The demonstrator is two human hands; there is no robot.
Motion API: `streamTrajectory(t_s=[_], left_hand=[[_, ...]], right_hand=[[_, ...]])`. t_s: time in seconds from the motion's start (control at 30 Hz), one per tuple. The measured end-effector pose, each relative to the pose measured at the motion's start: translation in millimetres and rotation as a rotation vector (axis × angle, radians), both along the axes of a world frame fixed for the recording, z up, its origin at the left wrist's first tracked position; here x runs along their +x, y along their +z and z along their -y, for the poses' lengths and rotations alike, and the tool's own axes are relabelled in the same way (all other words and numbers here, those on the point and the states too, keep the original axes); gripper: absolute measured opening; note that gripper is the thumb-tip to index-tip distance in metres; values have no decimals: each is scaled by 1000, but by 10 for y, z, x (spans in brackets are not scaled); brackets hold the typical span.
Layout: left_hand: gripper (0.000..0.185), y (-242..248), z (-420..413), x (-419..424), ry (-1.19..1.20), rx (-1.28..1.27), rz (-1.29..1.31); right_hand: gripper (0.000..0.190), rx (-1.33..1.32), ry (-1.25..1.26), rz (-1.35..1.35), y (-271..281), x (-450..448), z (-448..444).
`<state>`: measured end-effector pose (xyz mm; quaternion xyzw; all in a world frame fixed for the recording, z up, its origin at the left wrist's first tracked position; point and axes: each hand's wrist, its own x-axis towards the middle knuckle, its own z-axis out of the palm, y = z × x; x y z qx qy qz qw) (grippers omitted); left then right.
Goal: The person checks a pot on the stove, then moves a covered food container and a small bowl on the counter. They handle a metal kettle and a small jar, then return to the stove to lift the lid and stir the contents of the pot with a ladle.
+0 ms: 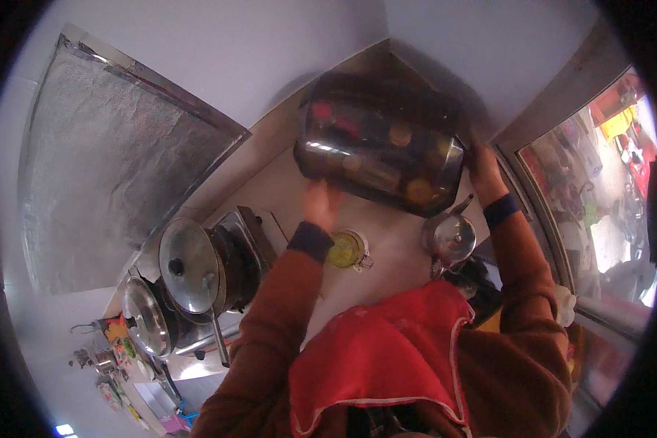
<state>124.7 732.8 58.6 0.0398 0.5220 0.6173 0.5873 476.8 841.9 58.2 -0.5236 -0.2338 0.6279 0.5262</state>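
Both of my hands are on a dark translucent box in the corner of the countertop. Blurred jars or similar items show through its smoky cover. My left hand grips the front lower edge near the left end. At the opposite end, my right hand holds the side, its fingers partly hidden. The box looks tilted; whether it touches the counter is unclear. Just beside my left cuff stands a clip-lid jar with a yellow-green top. A shiny metal kettle sits below the box's right end.
Left of me, a gas stove carries a large glass-lidded pan and a smaller lidded pan. Foil sheeting covers the wall behind. A window is at right. Red cloth with white edging covers my front.
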Motion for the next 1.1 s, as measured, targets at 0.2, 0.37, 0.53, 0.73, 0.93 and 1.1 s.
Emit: streamTrajectory(t_s=[0.2,0.37,0.53,0.73,0.93,1.1], left_hand=[[9,-183,273,-31,-91,154,-121],[8,42,327,76,9,11,306],[10,350,447,38,33,-46,185],[27,312,201,-362,208,-265,-299],[47,353,-145,-417,-37,-60,-399],[37,22,-226,-556,66,-79,-493]], right_hand=[[18,-16,14,132,67,-155,-393],[22,-35,110,126,-302,73,-764],[26,55,156,118,74,-137,-506],[37,-54,340,266,271,-45,100],[45,-161,416,223,520,-123,355],[53,-163,372,221,727,-230,324]])
